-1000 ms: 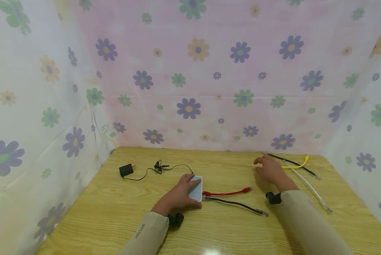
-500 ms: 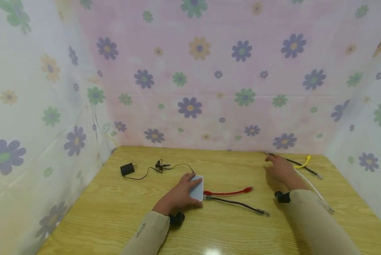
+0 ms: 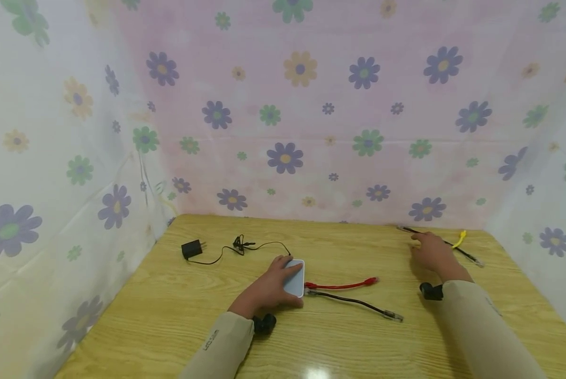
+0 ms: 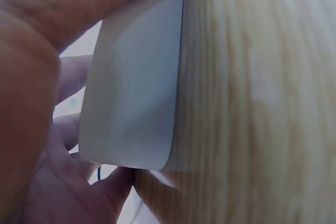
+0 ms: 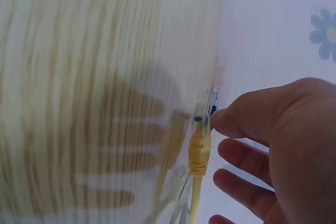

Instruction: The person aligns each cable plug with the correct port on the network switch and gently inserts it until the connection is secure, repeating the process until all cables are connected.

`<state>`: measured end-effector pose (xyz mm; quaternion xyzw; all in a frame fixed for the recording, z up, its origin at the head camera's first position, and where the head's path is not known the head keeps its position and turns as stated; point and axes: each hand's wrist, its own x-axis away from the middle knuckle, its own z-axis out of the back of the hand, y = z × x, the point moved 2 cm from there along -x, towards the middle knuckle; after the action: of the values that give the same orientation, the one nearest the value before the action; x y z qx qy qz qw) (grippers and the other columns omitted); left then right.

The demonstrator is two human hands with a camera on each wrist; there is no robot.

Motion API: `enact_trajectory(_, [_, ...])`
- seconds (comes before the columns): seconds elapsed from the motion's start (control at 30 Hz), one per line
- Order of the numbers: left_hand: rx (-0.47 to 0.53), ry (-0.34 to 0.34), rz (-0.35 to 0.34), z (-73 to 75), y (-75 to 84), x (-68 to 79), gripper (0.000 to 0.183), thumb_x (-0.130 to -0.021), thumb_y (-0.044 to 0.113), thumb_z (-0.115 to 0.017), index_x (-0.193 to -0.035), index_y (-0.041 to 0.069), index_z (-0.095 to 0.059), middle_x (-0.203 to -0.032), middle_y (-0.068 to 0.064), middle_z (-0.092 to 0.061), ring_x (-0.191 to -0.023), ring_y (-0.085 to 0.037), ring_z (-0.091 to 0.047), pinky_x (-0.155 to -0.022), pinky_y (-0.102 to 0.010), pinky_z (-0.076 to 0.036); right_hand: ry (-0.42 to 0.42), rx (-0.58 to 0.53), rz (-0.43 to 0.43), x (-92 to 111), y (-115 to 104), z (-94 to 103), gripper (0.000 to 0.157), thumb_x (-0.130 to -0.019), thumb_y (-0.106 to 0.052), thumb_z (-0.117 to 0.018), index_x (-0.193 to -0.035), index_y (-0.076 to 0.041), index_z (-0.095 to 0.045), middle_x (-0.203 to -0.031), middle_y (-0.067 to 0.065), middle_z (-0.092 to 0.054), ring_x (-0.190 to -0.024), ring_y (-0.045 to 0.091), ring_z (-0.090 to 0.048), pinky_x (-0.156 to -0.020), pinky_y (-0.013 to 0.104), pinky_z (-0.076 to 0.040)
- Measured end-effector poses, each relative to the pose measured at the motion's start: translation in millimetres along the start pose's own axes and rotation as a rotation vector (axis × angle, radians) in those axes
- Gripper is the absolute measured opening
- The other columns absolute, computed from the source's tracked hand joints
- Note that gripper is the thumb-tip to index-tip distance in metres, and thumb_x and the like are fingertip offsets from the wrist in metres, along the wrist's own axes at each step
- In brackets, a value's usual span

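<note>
My left hand [image 3: 267, 288] grips a small flat pale router [image 3: 295, 281] on the table, thumb on the near edge, fingers across the top and far edge. A red network cable [image 3: 342, 286] and a black network cable [image 3: 354, 301] run from the router's right side. At the far right, my right hand [image 3: 432, 255] is over a yellow network cable [image 3: 461, 239] and a second black network cable [image 3: 467, 255]. In the right wrist view the yellow plug [image 5: 199, 153] lies just beside the thumb tip; the fingers are spread and not closed round it.
A black power adapter [image 3: 191, 249] lies at the back left, its thin lead [image 3: 221, 253] bundled midway and running to the router. The wooden table [image 3: 340, 347] meets a flowered cloth wall [image 3: 321, 173] at the back and sides. My right sleeve [image 3: 486, 326] covers the table's right part.
My right hand has moved rightward over the yellow cable, covering more of it. A white cable seen earlier is now hidden behind the right arm. The left hand stays on the router.
</note>
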<state>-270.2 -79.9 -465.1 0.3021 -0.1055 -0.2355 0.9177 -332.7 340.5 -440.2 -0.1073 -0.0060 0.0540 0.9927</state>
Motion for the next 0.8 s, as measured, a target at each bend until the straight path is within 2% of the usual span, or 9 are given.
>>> enact_trajectory(0.2, [0.002, 0.002, 0.000, -1.4, -0.8, -1.1, 0.092, -0.076, 0.047, -0.081, -0.152, 0.027, -0.034, -0.162, -0.007, -0.017, -0.150, -0.035, -0.008, -0.090, -0.050, -0.045, -0.023, 0.019, -0.012, 1, 9, 1.7, 0.044, -0.099, -0.020, -0.051, -0.133, 0.008, -0.051, -0.130, 0.040, -0.046, -0.112, 0.059, -0.048, -0.081, 0.067, -0.043])
enact_trajectory(0.4, [0.000, 0.001, -0.002, -1.5, -0.3, -0.8, 0.092, -0.075, 0.046, -0.081, -0.152, 0.025, -0.035, -0.162, -0.008, -0.018, -0.150, -0.036, -0.009, -0.091, -0.050, -0.045, -0.043, 0.036, -0.020, 3, 12, 4.3, 0.037, -0.098, -0.010, -0.048, -0.129, 0.007, -0.056, -0.124, 0.038, -0.052, -0.104, 0.055, -0.055, -0.075, 0.064, -0.047])
enact_trajectory(0.63, [-0.006, 0.001, 0.000, -0.7, 1.1, -0.1, 0.092, -0.076, 0.045, -0.081, -0.152, 0.025, -0.035, -0.162, -0.008, -0.018, -0.150, -0.036, -0.009, -0.091, -0.049, -0.045, -0.046, 0.055, -0.016, 5, 14, 4.6, 0.033, -0.097, -0.006, -0.048, -0.126, 0.006, -0.059, -0.117, 0.037, -0.054, -0.102, 0.057, -0.052, -0.077, 0.070, -0.041])
enact_trajectory(0.8, [-0.001, 0.002, 0.001, 0.1, 2.0, 0.1, 0.091, -0.076, 0.045, -0.081, -0.152, 0.025, -0.035, -0.162, -0.008, -0.017, -0.150, -0.036, -0.009, -0.091, -0.049, -0.045, -0.042, 0.075, -0.012, 5, 16, 3.2, 0.031, -0.097, -0.002, -0.047, -0.123, 0.005, -0.062, -0.113, 0.035, -0.055, -0.102, 0.058, -0.051, -0.078, 0.069, -0.040])
